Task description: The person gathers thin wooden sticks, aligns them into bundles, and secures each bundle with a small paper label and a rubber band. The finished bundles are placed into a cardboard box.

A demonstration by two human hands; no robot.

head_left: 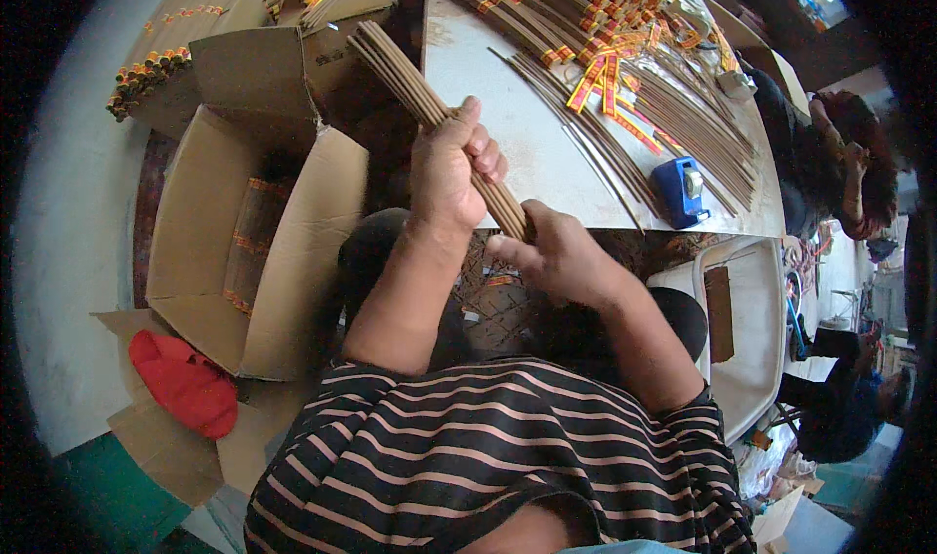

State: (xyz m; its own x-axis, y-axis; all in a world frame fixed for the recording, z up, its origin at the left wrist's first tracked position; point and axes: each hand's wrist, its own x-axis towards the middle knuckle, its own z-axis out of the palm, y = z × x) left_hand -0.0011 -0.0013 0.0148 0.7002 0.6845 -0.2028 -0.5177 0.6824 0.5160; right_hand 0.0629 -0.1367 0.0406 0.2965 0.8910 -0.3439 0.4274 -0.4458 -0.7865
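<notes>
Left hand (451,168): fist fully closed around the middle of a bundle of thin brown incense sticks (410,76); fingers wrapped over the top, thumb side toward the wearer.

Right hand (556,251): closed around the lower end of the same bundle, just below the left hand; thumb extended leftward, fingers curled under the stick ends. The two hands sit just apart along the bundle.

Bundle of incense sticks: held in the air, slanting from the lower right up to the upper left, its free end reaching above the gap between the table and the boxes.

White table (517,134): ahead of the hands. On it lie long rows of loose brown sticks (683,124), banded bundles with red and yellow wrappers (605,17), and loose red and yellow paper bands (597,78).

Blue tape dispenser (680,191): on the table near its near edge, right of the hands.

Open cardboard box (244,251): on the floor to the left, with banded bundles lying inside.

Further cardboard box (185,27): upper left, with stick ends showing in a row.

Red cloth (185,383): on flattened cardboard at lower left.

White plastic chair (752,310): to the right, beside the table.

Another person (839,154): seated at the far right edge.
</notes>
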